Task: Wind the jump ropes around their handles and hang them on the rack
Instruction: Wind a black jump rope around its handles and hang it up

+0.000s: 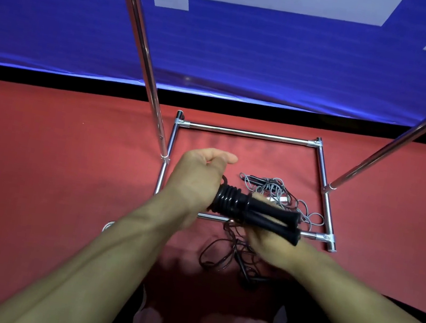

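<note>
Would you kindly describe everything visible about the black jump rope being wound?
The black jump rope has two matte, flared handles held side by side, pointing right. Glossy cord is coiled in tight turns round their left end; the rest trails onto the red floor. The left hand covers the coiled end; the blurred right hand holds the handles from below.

Floor: red mat [41,148] across the frame's middle and lower part.
Backdrop: blue banner [251,55] with pale panels, along the top.
</note>
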Action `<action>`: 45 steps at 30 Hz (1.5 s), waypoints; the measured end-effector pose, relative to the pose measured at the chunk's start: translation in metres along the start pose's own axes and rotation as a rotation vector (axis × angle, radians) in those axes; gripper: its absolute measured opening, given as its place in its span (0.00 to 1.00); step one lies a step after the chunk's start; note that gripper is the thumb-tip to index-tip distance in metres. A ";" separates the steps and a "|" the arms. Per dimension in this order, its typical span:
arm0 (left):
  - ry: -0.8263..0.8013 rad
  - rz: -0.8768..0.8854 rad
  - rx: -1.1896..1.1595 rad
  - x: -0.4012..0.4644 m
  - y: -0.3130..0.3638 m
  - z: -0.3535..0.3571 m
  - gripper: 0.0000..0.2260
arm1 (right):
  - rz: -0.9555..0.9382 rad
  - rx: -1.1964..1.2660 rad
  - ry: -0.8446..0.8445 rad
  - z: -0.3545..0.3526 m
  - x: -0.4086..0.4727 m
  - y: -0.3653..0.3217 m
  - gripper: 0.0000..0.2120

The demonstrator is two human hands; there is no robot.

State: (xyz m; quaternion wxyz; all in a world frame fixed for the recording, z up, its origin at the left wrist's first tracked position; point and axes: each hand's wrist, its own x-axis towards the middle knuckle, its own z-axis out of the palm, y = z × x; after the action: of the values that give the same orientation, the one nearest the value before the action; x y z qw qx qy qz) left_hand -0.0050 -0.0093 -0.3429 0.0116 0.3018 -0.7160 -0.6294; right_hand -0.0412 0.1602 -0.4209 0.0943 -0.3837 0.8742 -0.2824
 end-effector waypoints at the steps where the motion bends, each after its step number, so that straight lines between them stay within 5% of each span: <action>1: -0.025 0.015 0.078 -0.001 -0.001 -0.002 0.12 | 0.016 0.023 -0.055 -0.007 0.004 0.004 0.11; 8: 0.114 0.199 0.604 0.003 -0.017 -0.003 0.09 | -0.070 0.008 0.132 -0.043 0.020 -0.005 0.06; 10: 0.214 0.200 0.611 0.010 -0.022 -0.003 0.09 | -0.106 -0.039 0.159 -0.047 0.019 -0.011 0.12; 17: 0.496 0.157 0.177 0.033 -0.016 -0.002 0.11 | -0.089 -0.125 0.285 -0.026 0.002 -0.036 0.14; 21: 0.563 0.059 -0.096 0.044 -0.014 -0.002 0.11 | -0.019 0.246 0.296 -0.011 -0.008 -0.043 0.15; 26: 0.500 -0.019 -0.241 0.037 -0.007 0.006 0.13 | 0.419 0.848 0.103 0.013 -0.006 -0.049 0.09; 28: 0.465 -0.051 -0.273 0.034 -0.007 0.007 0.12 | 0.384 0.766 0.105 0.009 -0.005 -0.046 0.04; 34: 0.451 -0.110 -0.355 0.031 -0.006 -0.003 0.12 | 0.214 0.723 0.155 0.006 -0.005 -0.043 0.24; 40: 0.396 -0.100 -0.317 0.030 -0.010 -0.007 0.10 | 0.083 0.301 0.245 -0.004 0.006 -0.040 0.13; 45: 0.345 -0.133 -0.341 0.024 -0.006 -0.005 0.11 | 0.168 0.613 0.214 -0.003 0.003 -0.050 0.09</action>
State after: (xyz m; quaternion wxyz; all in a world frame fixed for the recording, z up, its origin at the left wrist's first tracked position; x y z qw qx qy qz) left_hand -0.0200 -0.0246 -0.3557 0.1430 0.4450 -0.5654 -0.6796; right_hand -0.0134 0.1324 -0.3902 0.1357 -0.2323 0.7820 -0.5622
